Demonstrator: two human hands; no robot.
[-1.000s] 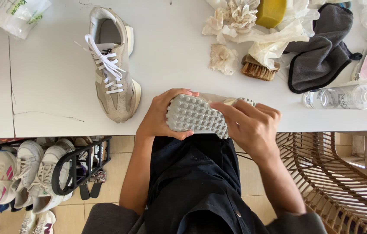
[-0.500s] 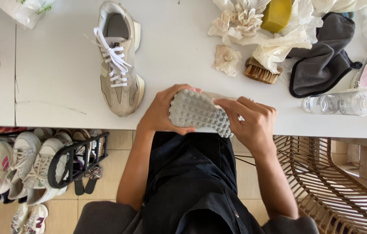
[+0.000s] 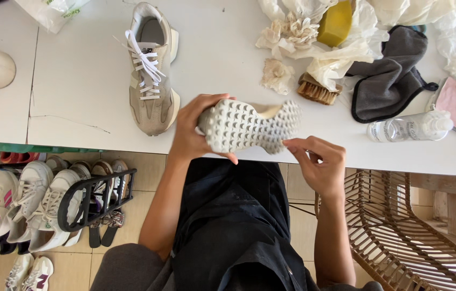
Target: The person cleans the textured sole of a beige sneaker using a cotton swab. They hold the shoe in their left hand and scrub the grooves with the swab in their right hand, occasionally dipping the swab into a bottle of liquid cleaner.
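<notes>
- The left hand (image 3: 193, 134) grips one end of the upturned sneaker (image 3: 247, 125), fingers wrapped round it and thumb underneath, so the studded sole faces up. The shoe hangs at the near edge of the white counter (image 3: 77, 81), partly out over the lap.
- The right hand (image 3: 319, 167) is half open, its fingertips (image 3: 291, 143) at the sole's near edge by the other end; it grips nothing. With only one hand truly holding, the shoe could twist or tip out of the grasp, and it would then fall past the counter edge onto the dark apron (image 3: 233, 215) or the floor.
- A push from the right fingertips against the sole could lever the shoe round the left hand's hold and loosen it.
- The clear bottle (image 3: 405, 126) lies on its side near the counter's edge, just beyond the right hand; a careless sweep of that wrist could roll it off.
- The brush (image 3: 317, 90) and crumpled paper (image 3: 292, 32) sit close behind the shoe, so a forward swing could knock them about.
- The second sneaker (image 3: 150, 75) stands upright on the counter beside the left forearm; an elbow shift might nudge it.
</notes>
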